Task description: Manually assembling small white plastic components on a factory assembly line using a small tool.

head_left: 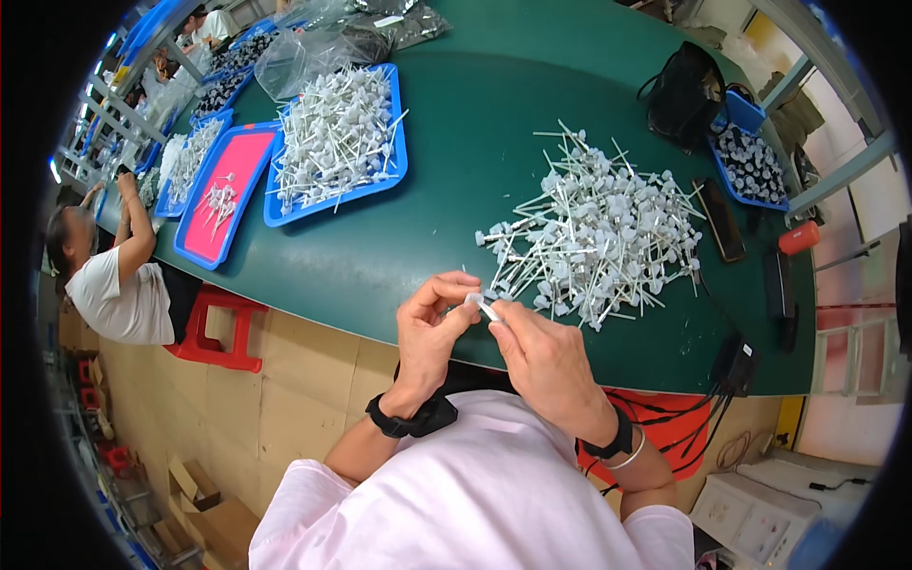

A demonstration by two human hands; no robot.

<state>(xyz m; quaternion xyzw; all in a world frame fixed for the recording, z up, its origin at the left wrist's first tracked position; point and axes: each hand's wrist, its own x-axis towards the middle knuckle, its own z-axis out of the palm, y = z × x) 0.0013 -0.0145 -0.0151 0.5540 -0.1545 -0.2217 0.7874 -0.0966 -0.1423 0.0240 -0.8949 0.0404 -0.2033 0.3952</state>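
In front of my chest, at the table's near edge, both hands hold one small white stick-shaped part with a pale translucent head (487, 309). My left hand (430, 328) pinches its head end between thumb and forefinger. On its other end, my right hand (546, 356) closes with thumb and fingers, hiding part of the stick. Just beyond my right hand lies a large loose heap of similar white parts (608, 233), thin stems pointing every way.
On the green table (456, 123) stand a blue tray heaped with white parts (337, 142) and a pink-lined tray (249, 157) holding a few. To the right are a black bag (686, 95), a phone (719, 220) and a tray of dark-and-white parts (750, 166). A co-worker (119, 280) sits at left.
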